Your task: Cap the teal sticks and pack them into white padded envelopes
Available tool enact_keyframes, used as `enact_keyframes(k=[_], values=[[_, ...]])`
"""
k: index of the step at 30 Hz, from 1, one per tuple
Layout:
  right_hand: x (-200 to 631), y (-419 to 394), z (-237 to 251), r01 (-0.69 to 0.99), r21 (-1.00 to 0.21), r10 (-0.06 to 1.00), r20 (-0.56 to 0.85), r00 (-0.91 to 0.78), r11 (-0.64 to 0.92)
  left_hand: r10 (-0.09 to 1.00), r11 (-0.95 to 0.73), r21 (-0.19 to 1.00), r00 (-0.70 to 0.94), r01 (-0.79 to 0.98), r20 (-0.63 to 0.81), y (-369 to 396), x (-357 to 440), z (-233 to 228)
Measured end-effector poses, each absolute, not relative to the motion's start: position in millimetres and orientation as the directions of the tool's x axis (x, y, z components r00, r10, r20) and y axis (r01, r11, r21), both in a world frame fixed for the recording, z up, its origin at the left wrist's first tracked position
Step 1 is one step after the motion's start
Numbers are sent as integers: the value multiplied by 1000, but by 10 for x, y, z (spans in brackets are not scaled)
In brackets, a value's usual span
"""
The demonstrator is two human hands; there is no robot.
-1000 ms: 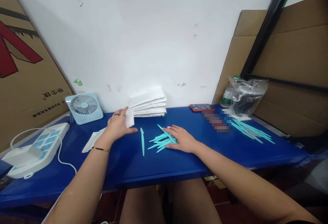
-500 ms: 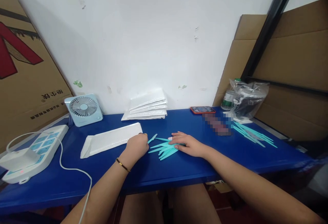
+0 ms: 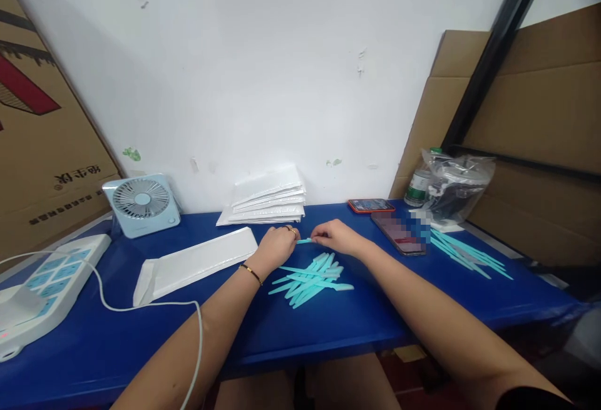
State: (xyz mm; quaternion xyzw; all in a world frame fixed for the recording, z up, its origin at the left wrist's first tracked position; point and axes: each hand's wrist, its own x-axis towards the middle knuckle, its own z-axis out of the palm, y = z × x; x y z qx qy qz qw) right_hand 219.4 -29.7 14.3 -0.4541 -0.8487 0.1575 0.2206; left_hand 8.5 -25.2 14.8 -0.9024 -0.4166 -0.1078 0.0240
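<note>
Blue worktop (image 3: 328,328) along a white wall, flat white paper pouch (image 3: 197,263) lying toward its left side, loose pile of teal plastic sticks (image 3: 310,277) mid-worktop, left hand (image 3: 277,246) and right hand (image 3: 335,236) both pinched on one thin teal plastic stick (image 3: 305,241) held just behind that pile

The desk (image 3: 357,316) at the bottom of the frame was smooth blue with a dull sheen. The teal sticks (image 3: 310,275) at centre looked like matt plastic, as did the single stick (image 3: 305,241) pinched between the left hand (image 3: 277,244) and right hand (image 3: 335,236). The white envelope (image 3: 195,263) left of centre looked like smooth paper. The clear bag (image 3: 457,181) at the right was glossy, crinkled plastic; the cardboard (image 3: 539,109) behind it was matt brown.
</note>
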Motion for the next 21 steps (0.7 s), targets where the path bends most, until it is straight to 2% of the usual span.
enact_keyframes(k=[3, 7, 10, 14, 21], values=[[2300, -169, 79, 663, -528, 825, 146, -545, 531, 739, -673, 159, 648, 723, 184, -175, 93, 41], [2526, -149, 29, 672, -577, 850, 73, -522, 463, 765, -638, 294, 628, 712, 141, -125, 52, -61], [2624, -185, 54, 688, -563, 864, 98, -494, 457, 771, -622, 371, 621, 689, 140, -152, 29, -76], [2548, -289, 118, 652, -535, 830, 200, -521, 538, 769, -636, 383, 591, 670, 245, -246, 18, -62], [2337, -416, 106, 623, -506, 750, 74, -658, 596, 731, -665, 374, 665, 646, 152, -320, 29, -50]])
